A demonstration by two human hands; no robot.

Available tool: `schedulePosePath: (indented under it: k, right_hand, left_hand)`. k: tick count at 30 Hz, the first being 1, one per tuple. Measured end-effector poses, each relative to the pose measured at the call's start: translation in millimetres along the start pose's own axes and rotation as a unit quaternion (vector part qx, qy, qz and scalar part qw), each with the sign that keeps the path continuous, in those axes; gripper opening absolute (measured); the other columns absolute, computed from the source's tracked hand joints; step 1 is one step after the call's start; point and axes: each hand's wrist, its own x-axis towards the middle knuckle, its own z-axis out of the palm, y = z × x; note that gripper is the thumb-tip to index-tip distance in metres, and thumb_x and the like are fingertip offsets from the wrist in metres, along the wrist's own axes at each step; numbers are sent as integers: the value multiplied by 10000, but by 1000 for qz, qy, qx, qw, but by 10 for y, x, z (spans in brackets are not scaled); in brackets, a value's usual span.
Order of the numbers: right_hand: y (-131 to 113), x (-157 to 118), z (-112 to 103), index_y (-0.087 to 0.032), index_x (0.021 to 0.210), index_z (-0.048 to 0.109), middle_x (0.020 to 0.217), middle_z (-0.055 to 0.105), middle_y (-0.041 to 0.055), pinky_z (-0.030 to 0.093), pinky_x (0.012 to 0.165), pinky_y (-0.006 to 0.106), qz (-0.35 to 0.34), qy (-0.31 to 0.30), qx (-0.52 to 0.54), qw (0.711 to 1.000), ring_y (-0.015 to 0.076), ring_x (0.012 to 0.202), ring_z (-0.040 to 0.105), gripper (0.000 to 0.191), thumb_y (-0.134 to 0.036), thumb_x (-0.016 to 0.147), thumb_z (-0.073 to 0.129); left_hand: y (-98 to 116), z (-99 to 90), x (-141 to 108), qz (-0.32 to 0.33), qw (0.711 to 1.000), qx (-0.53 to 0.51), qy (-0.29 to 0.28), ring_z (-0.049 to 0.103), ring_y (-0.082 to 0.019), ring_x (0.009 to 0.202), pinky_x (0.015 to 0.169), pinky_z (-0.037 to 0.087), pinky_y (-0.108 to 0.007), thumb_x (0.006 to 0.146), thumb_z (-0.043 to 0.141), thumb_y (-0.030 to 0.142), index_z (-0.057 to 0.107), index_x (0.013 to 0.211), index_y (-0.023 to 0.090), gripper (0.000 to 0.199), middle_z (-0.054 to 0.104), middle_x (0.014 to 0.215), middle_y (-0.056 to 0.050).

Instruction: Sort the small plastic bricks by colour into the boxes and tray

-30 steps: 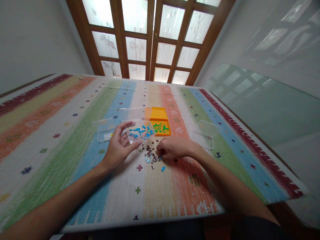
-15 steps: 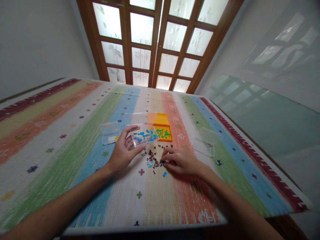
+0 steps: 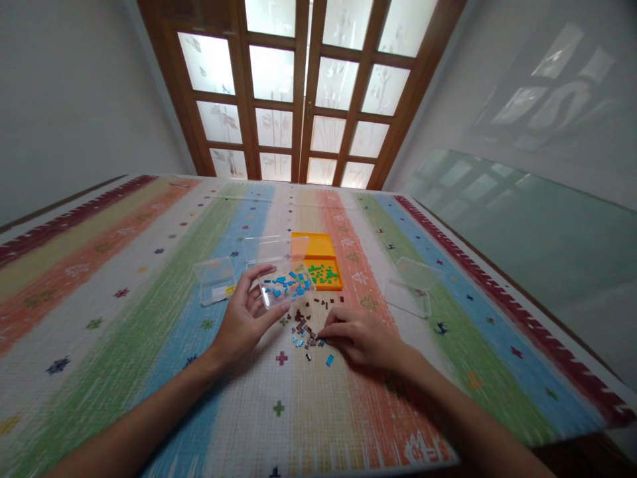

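My left hand point(image 3: 247, 312) grips a clear plastic box point(image 3: 285, 284) by its left side, tilted above the cloth, with several blue pieces inside. To its right, my right hand point(image 3: 351, 332) has its fingertips pressed together at the edge of a pile of small brown pieces point(image 3: 304, 328); whatever they pinch is too small to make out. Some light blue bits lie among the brown ones. One blue piece point(image 3: 329, 360) rests alone just below the pile.
Behind the pile stands an open orange box point(image 3: 317, 245) holding green pieces. An open clear box point(image 3: 217, 292) with something yellow sits at the left, another open clear box point(image 3: 408, 298) at the right. A striped cloth point(image 3: 164, 372) covers the table.
The view has tilted slightly, so the table things appear lower. My right hand's fingers have closed more tightly at the pile's edge. My left hand keeps its hold on the box.
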Motion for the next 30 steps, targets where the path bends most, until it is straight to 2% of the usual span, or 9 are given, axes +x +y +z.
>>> schedulePosePath:
  k: [7,12,15,19,24,30]
  right_hand:
    - [109,-46,103,-183,1064,730,922,696,73,461,711,282,-32,38,4,999,163,814,618,213,-174,1027,520]
    - [73,-42,82,-180,1038,653,944,687,83,467,732,297,-43,83,15,996,177,846,613,165,-167,1035,488]
    - [25,-41,51,-191,985,606,899,671,62,468,723,298,-14,98,47,994,169,795,598,99,-161,1006,514]
    - [-12,-51,8,-193,969,592,874,658,39,472,707,283,40,81,108,990,152,760,588,35,-166,979,573]
    - [-6,-59,26,-184,943,637,901,638,47,472,732,275,-15,94,105,990,152,828,592,66,-146,983,600]
    - [2,-58,133,-162,1046,657,986,660,84,507,754,280,-39,125,84,988,161,870,616,146,-91,989,543]
  left_hand:
    - [-3,14,2,5,1000,0,12,685,-267,1181,1039,592,-454,738,863,294,553,1259,252,608,590,1414,-104]
    - [-6,3,23,2,1000,-9,12,684,-276,1197,1044,595,-465,721,877,292,545,1261,256,636,582,1434,-104]
    - [3,-1,29,5,1000,-6,14,695,-262,1176,1023,609,-449,735,872,305,552,1255,248,613,589,1423,-105]
    - [2,-8,34,14,1000,-8,18,713,-239,1129,979,635,-408,729,881,295,561,1258,236,621,611,1385,-101]
    - [-6,-21,25,19,1000,-9,16,718,-222,1118,966,640,-370,737,885,273,568,1261,235,614,614,1389,-98]
    - [-10,-34,19,17,1000,-6,10,728,-219,1097,962,641,-365,745,886,278,578,1265,239,606,628,1368,-90]
